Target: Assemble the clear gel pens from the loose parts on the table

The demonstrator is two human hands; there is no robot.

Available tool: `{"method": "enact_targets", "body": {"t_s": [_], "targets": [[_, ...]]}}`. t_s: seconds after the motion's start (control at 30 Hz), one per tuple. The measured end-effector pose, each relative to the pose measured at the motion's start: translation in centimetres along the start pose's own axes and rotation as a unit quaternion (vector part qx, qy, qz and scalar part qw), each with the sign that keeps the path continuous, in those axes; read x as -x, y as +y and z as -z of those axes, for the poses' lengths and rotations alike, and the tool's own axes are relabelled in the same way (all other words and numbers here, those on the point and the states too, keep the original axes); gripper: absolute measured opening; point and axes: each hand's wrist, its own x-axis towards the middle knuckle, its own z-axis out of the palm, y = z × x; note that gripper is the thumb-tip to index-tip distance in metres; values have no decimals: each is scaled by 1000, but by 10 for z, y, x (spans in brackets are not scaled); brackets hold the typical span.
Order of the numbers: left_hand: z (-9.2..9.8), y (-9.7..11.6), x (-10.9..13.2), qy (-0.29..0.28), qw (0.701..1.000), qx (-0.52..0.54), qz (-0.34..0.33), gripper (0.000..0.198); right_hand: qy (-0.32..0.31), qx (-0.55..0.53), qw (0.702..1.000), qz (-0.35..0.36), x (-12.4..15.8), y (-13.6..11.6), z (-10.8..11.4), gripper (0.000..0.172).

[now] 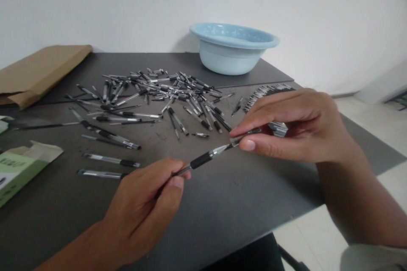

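Note:
My left hand (149,207) is closed around the clear barrel of a gel pen (201,160) with a black rubber grip and a silvery cone. The pen slants up to the right, its tip toward my other hand. Thumb and forefinger of my right hand (292,129) pinch a clear pen cap (245,135) at that tip. Whether the tip is inside the cap I cannot tell. Beyond my hands a pile of loose pens and pen parts (165,91) spreads over the dark table (203,216). Two pens lie near my left hand, one partly hidden by it.
A pale blue basin (233,57) stands at the back right. Neatly lined-up pens (267,93) lie partly hidden behind my right hand. At the left are a brown paper bag (44,70) and an open green-and-white box (25,167). The table's edge runs along the right.

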Motion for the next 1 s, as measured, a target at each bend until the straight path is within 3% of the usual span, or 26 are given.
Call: {"method": "enact_targets", "body": {"t_s": [0.23, 0.57, 1.0], "targets": [[0, -6, 2, -24, 999, -9, -27, 23, 5, 7, 999, 49, -4, 0, -7, 17], [0, -6, 2, -32, 999, -18, -25, 22, -12, 0, 999, 36, -5, -3, -9, 17], [1, -8, -1, -74, 996, -42, -30, 18, -78, 44, 995, 42, -3, -3, -5, 18]]}}
